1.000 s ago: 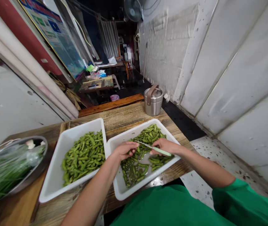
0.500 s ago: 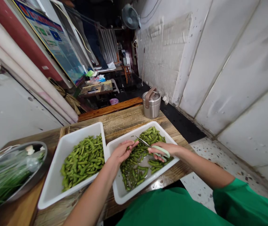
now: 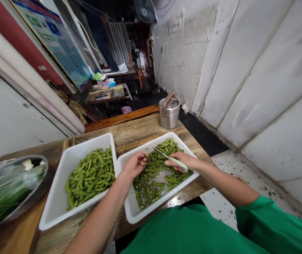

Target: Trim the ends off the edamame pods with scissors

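Observation:
My right hand (image 3: pixel 178 161) is wrapped round a pair of scissors (image 3: pixel 180 165) with pale green handles. Their metal blades look closed and point up and left over the right white tray (image 3: pixel 129 216). My left hand (image 3: pixel 135 164) hovers at that tray's left side, fingers curled in, a short way from the blade tips; what they hold, if anything, is too small to make out. Below both hands lie green edamame pods (image 3: pixel 154 192) with a little water among them. On the left, a second white tray (image 3: pixel 50 208) carries a heap of edamame pods (image 3: pixel 91 178).
A steel pot with a brown handle (image 3: pixel 169 114) stands at the wooden table's (image 3: pixel 132 133) far edge. At the far left, a metal bowl (image 3: pixel 15 211) holds bagged long green vegetables (image 3: pixel 5 197). Beyond is a wooden bench (image 3: pixel 121 119); a white wall (image 3: pixel 246 70) rises on the right.
My left hand has drawn slightly left, away from the blades, and its fingers have curled in. The scissors have turned in my right hand and their blades have closed. The view has tilted slightly downward.

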Demonstrator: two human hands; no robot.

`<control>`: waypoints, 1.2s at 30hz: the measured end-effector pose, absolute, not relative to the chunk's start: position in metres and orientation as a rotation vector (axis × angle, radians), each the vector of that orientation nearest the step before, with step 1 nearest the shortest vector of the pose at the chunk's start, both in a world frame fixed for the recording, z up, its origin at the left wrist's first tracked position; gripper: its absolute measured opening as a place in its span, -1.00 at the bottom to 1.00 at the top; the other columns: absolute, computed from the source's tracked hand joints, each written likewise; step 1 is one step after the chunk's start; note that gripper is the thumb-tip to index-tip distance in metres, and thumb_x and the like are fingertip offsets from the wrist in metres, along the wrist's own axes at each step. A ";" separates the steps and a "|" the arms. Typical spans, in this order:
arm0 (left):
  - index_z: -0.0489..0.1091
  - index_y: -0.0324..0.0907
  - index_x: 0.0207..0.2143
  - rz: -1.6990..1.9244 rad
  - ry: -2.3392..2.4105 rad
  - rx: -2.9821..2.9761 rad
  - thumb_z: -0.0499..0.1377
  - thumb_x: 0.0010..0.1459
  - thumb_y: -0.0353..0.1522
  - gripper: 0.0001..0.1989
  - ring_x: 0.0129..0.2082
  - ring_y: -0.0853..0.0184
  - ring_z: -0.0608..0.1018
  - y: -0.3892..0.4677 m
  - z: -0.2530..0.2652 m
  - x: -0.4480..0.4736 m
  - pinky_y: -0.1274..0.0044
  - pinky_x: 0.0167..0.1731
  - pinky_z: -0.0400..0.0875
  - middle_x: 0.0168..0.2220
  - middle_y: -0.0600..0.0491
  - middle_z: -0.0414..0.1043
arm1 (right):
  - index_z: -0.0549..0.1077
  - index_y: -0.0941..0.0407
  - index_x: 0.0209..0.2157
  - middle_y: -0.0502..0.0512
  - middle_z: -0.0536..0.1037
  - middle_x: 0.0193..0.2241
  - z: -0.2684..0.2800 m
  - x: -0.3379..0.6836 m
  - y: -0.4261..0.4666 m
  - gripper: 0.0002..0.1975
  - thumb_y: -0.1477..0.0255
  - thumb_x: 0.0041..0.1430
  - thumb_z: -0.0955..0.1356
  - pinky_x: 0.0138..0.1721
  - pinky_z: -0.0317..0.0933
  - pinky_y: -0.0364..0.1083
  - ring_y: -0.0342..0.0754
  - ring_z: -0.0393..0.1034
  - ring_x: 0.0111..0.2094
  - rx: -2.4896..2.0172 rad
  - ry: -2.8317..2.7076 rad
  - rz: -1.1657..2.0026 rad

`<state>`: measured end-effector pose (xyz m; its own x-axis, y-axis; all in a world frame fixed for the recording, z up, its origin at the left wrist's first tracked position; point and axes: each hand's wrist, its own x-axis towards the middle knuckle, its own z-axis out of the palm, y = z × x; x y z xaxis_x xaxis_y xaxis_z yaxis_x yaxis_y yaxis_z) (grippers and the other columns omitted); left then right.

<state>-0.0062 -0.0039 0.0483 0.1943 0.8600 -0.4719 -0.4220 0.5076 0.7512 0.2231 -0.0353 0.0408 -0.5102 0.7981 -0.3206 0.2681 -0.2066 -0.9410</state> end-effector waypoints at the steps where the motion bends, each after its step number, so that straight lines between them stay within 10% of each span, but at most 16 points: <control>1: 0.28 -0.28 -0.53 0.944 0.953 0.501 0.04 -0.19 -0.58 -0.88 -0.70 0.54 0.29 -0.003 0.050 -0.007 0.73 -0.80 0.04 -0.62 0.08 0.27 | 0.23 0.18 -0.57 -0.12 0.28 -0.73 0.039 0.224 -0.035 -0.59 0.10 -0.08 0.33 -0.87 -0.02 -0.30 -0.33 0.07 -0.82 -1.234 -1.634 1.760; 18: 0.40 -0.21 -0.53 0.303 1.773 1.957 0.20 -0.15 -0.31 -0.87 -0.48 0.30 0.43 0.006 0.025 0.054 0.56 -0.47 0.17 -0.51 -0.03 0.43 | 0.25 0.18 -0.53 -0.14 0.29 -0.74 0.048 0.227 -0.035 -0.64 0.17 -0.09 0.36 -0.85 0.01 -0.31 -0.33 0.11 -0.82 -1.186 -1.459 1.744; 36: 0.46 -0.24 -0.55 0.429 1.564 1.747 0.18 -0.17 -0.16 -0.70 -0.60 0.42 0.30 -0.001 0.031 -0.002 0.61 -0.58 0.10 -0.63 0.10 0.36 | 0.26 0.18 -0.55 -0.15 0.28 -0.75 0.049 0.228 -0.037 -0.66 0.20 -0.10 0.37 -0.85 -0.01 -0.31 -0.33 0.09 -0.82 -1.208 -1.501 1.720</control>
